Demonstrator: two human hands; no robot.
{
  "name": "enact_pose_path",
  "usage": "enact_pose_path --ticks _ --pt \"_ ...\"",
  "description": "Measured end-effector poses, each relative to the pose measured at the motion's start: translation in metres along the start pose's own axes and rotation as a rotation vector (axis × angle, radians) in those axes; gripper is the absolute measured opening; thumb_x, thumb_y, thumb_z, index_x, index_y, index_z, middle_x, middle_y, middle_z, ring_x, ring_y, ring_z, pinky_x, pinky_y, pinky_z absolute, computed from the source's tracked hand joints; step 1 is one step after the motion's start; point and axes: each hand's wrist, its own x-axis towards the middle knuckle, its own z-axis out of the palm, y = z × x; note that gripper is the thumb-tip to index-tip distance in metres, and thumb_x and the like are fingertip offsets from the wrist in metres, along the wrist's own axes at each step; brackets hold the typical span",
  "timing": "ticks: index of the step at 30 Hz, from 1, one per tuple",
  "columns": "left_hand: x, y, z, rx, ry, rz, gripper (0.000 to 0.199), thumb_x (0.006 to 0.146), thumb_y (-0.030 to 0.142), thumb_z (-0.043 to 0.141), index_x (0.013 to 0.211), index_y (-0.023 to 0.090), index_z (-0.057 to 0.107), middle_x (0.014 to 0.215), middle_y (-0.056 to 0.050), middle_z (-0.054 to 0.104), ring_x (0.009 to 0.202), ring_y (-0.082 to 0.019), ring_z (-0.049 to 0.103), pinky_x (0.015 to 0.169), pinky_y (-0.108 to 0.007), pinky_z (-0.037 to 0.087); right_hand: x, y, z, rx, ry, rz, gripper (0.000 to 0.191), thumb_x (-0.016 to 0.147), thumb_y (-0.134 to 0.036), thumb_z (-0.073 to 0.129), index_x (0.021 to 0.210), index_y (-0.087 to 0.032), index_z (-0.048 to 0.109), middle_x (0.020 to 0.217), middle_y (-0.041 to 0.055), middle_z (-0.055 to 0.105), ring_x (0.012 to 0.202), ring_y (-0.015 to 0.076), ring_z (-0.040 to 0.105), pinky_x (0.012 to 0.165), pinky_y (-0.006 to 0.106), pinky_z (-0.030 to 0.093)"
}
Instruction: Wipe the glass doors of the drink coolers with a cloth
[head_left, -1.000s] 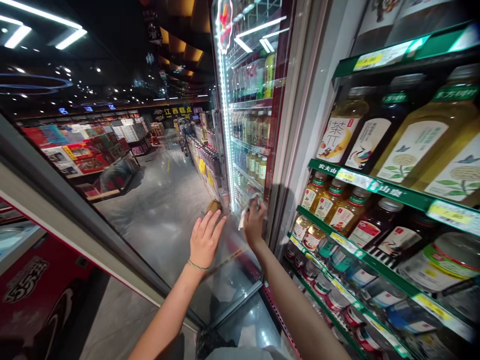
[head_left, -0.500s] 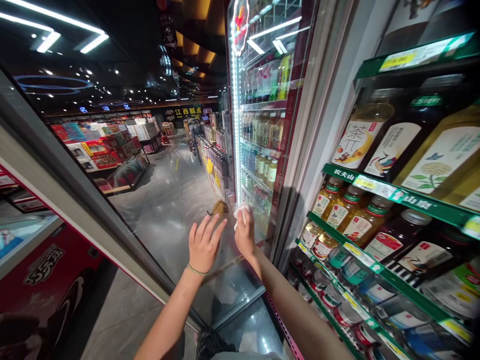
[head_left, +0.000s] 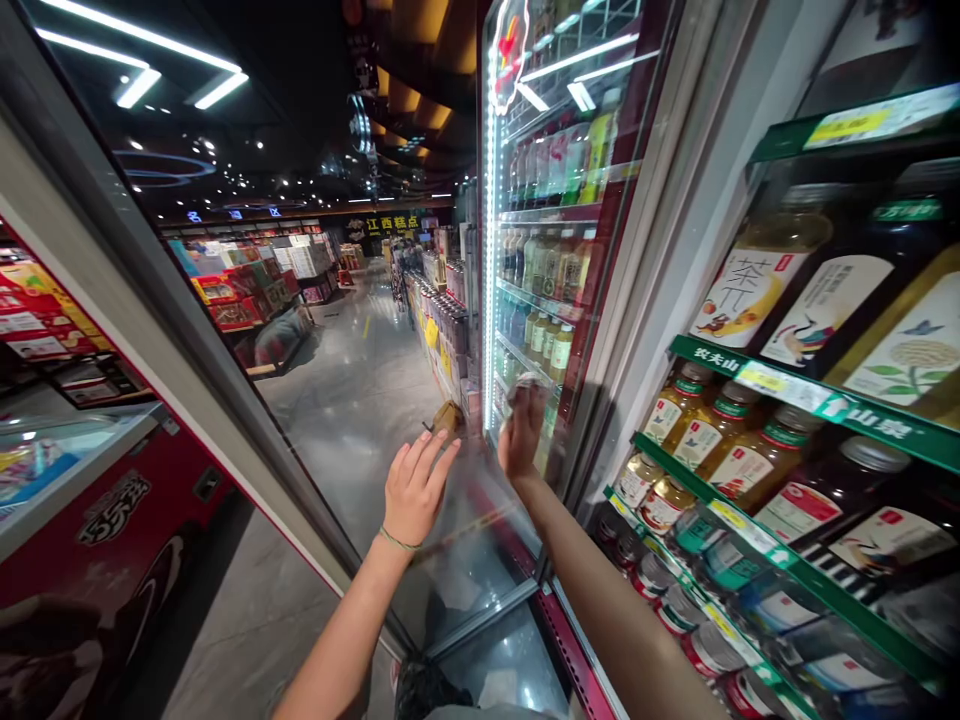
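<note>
A glass door (head_left: 465,520) in a metal frame stands in front of me. My left hand (head_left: 416,485), with a thin band at the wrist, is spread against or just before the glass and holds nothing. To its right, my right hand (head_left: 523,435) is pressed around a crumpled white cloth (head_left: 529,382) at the glass, a little higher up. The cloth is partly hidden by the fingers, which are slightly blurred.
On the right, green-edged shelves (head_left: 795,392) carry many bottled drinks. A red freezer chest (head_left: 150,490) stands at the left. Beyond the glass are a lit drinks cabinet (head_left: 555,215), an aisle floor (head_left: 337,390) and stacked goods.
My right hand has moved right and slightly up with the cloth, away from my left hand. The whole view has shifted, and more of the freezer chest shows.
</note>
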Motion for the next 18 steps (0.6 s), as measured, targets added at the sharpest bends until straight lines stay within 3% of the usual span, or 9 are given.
enact_pose_path --ticks 2,5,7,10,12,15,18 --pt "0.000 0.000 0.000 -0.010 0.005 -0.004 0.043 0.098 0.006 0.051 0.132 0.024 0.070 0.131 -0.007 0.073 0.138 -0.020 0.055 0.125 -0.038 0.029 0.005 -0.002 0.000 0.008 0.092 -0.067 0.060 0.105 -0.016 0.038 0.165 -0.021 0.029 0.163 0.0162 0.043 0.157 0.0259 0.032 0.128 0.054 0.031" --pt "0.000 -0.001 0.000 -0.022 0.003 -0.008 0.043 0.098 0.007 0.050 0.133 0.024 0.070 0.132 -0.006 0.073 0.140 -0.020 0.053 0.126 -0.038 0.026 0.011 -0.011 0.001 0.041 0.025 -0.245 0.054 0.103 -0.017 0.048 0.156 -0.030 0.047 0.153 0.0079 0.057 0.151 0.0225 0.044 0.126 0.046 0.039" --pt "-0.001 -0.003 0.000 -0.024 -0.006 0.002 0.043 0.098 0.007 0.050 0.134 0.024 0.069 0.132 -0.006 0.073 0.141 -0.020 0.053 0.126 -0.038 0.025 0.017 -0.013 0.004 0.024 0.000 -0.291 0.049 0.103 -0.018 0.050 0.149 -0.033 0.055 0.145 0.0065 0.063 0.149 0.0229 0.047 0.125 0.047 0.041" --pt "-0.002 -0.005 -0.001 -0.036 -0.025 0.015 0.045 0.097 0.005 0.051 0.135 0.023 0.068 0.133 -0.006 0.072 0.141 -0.019 0.053 0.126 -0.036 0.026 0.024 -0.007 0.004 -0.053 0.123 -0.152 0.050 0.106 -0.019 0.041 0.155 -0.026 0.048 0.149 0.0131 0.059 0.154 0.0250 0.040 0.124 0.054 0.042" --pt "-0.003 -0.005 -0.001 -0.044 -0.026 0.008 0.045 0.097 0.005 0.051 0.135 0.023 0.068 0.134 -0.006 0.072 0.142 -0.019 0.052 0.126 -0.036 0.026 0.021 -0.003 0.002 -0.078 0.141 -0.070 0.052 0.107 -0.019 0.034 0.159 -0.022 0.041 0.152 0.0170 0.056 0.155 0.0255 0.037 0.122 0.056 0.043" --pt "-0.003 -0.004 -0.001 -0.047 -0.022 -0.003 0.045 0.098 0.007 0.051 0.135 0.024 0.068 0.134 -0.006 0.072 0.142 -0.019 0.053 0.126 -0.037 0.027 0.016 -0.001 0.001 -0.075 0.031 -0.181 0.045 0.106 -0.021 0.039 0.149 -0.026 0.054 0.141 0.0125 0.066 0.149 0.0238 0.047 0.119 0.052 0.048" --pt "-0.002 -0.005 -0.001 -0.038 -0.027 0.005 0.044 0.098 0.007 0.051 0.135 0.024 0.068 0.135 -0.006 0.072 0.140 -0.020 0.054 0.126 -0.037 0.026 0.023 0.003 0.002 -0.048 -0.082 -0.281 0.041 0.105 -0.022 0.043 0.139 -0.027 0.064 0.137 0.0104 0.068 0.147 0.0252 0.050 0.122 0.053 0.045"
